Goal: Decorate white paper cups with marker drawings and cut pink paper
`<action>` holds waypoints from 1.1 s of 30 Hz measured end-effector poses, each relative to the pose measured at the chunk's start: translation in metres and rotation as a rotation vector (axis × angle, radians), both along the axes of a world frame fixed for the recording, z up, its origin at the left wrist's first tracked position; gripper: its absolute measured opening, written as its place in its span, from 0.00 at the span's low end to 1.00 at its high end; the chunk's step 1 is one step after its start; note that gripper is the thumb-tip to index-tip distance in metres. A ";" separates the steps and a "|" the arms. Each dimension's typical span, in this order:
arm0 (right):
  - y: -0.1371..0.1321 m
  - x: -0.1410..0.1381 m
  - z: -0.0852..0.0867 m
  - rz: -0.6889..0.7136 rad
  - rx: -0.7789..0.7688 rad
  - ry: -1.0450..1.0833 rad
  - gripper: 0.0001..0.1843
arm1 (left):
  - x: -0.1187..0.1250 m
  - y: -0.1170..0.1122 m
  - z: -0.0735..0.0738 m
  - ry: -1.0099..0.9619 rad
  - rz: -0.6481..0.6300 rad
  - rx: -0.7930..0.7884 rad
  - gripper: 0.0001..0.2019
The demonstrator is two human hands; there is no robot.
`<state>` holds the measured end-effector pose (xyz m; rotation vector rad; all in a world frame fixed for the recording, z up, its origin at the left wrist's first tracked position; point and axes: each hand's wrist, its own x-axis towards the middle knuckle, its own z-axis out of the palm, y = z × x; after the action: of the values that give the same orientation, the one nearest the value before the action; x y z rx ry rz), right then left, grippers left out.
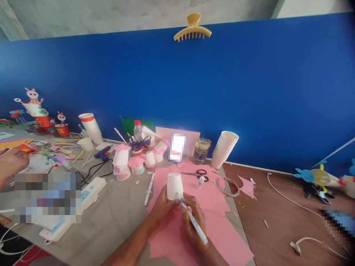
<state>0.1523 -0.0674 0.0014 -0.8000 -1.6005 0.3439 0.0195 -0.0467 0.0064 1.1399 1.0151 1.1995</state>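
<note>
My left hand point(162, 207) is wrapped round an upside-down white paper cup point(174, 185) that stands on a pink paper sheet point(213, 218). My right hand point(192, 221) grips a white marker point(194, 221) with a teal tip, and the tip touches the cup's lower right rim. Both hands are closed and sit side by side over the pink sheet, near the table's front edge.
Scissors point(197, 173), a small glue bottle point(200, 182) and a tape ring point(228, 186) lie beyond the cup. A second marker point(149, 189) lies to the left. A cup stack point(223, 149), a jar point(202, 150), decorated cups point(129, 164), a glue gun point(102, 152) and a power strip point(86, 194) crowd the table. Another person's hand point(11, 162) is at far left.
</note>
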 end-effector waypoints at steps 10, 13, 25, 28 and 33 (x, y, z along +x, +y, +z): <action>-0.001 0.000 0.006 0.018 -0.026 -0.017 0.07 | 0.002 -0.001 0.005 -0.017 -0.002 -0.016 0.26; -0.002 -0.001 0.009 0.034 -0.023 -0.017 0.08 | 0.002 -0.001 0.007 0.019 0.019 -0.026 0.25; -0.003 -0.001 0.003 0.058 -0.123 0.073 0.07 | 0.000 0.001 0.001 0.040 -0.005 0.023 0.25; -0.003 0.000 0.002 0.062 -0.135 0.070 0.08 | 0.000 0.001 -0.001 0.017 -0.005 0.021 0.27; -0.003 -0.001 0.005 0.086 -0.133 0.064 0.08 | 0.003 0.000 0.005 0.024 -0.002 -0.002 0.26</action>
<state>0.1516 -0.0707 0.0059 -0.8137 -1.5670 0.5375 0.0222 -0.0466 0.0113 1.1558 1.0329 1.1854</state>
